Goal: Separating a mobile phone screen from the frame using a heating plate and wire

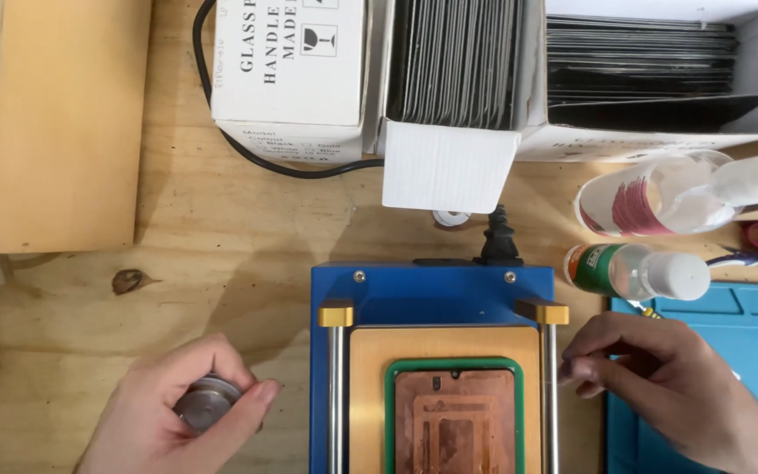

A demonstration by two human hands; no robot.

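Small round grey metal spool (207, 402), seemingly light, rigid and slippery, gripped at its rim by left hand (168, 412); right hand (660, 377) fingers curled beside blue heating press (432, 294), contents indeterminate.

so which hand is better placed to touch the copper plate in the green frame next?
Right, probably. The right hand is empty, fingertips at the blue machine's right rail, just beside the copper plate. The left hand grips a small round metal piece and sits farther off on the wooden table.
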